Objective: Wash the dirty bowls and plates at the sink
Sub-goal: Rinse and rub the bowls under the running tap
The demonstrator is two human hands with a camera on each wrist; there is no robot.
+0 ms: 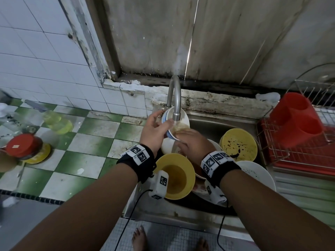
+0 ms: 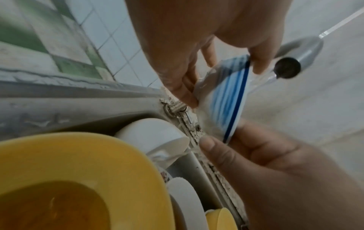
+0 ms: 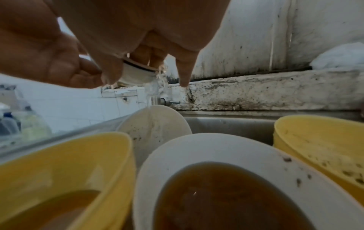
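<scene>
Under the faucet (image 1: 175, 98), left hand (image 1: 153, 132) grips blue-striped bowl (image 1: 169, 120), right hand (image 1: 194, 142) curls on its rim; keep bowl tilted so brown water drains

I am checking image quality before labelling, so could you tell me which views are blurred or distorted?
Head view: fairly sharp at the tap, edges bent by the wide lens. Left wrist view: striped bowl motion-blurred. Right wrist view: near yellow bowl soft, dim.

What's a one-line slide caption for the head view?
Both hands, left hand and right hand, hold a blue-striped bowl under the running faucet above dirty dishes.
</scene>
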